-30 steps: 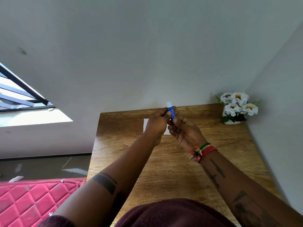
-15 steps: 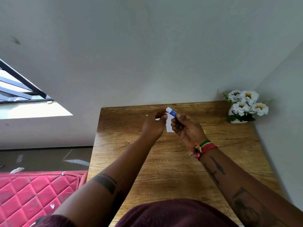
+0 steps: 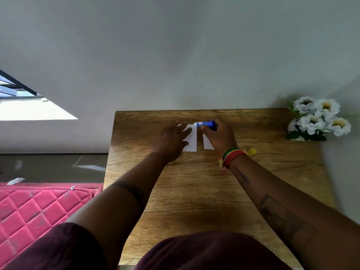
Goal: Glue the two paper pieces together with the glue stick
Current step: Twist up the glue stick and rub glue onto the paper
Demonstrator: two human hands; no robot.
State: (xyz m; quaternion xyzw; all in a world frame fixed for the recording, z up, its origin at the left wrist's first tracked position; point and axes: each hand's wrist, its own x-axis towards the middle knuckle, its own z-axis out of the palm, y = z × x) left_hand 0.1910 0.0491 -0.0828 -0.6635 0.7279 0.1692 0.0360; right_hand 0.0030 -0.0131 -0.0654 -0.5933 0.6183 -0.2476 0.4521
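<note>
Two white paper pieces lie side by side on the wooden table (image 3: 194, 191). My left hand (image 3: 171, 139) rests flat on the left paper piece (image 3: 191, 140), fingers spread, covering its left part. My right hand (image 3: 219, 136) grips the blue glue stick (image 3: 204, 124), which points left with its white tip at the top right corner of the left piece. The right paper piece (image 3: 207, 145) is mostly hidden under my right hand.
A white vase of white flowers (image 3: 319, 119) stands at the table's far right corner by the wall. A small yellow object (image 3: 252, 151) lies just right of my right wrist. A pink quilted mattress (image 3: 35, 213) sits on the floor to the left.
Both hands came down from holding the glue stick in the air. My left hand let go and now lies flat on the paper; my right hand lowered the stick to the paper.
</note>
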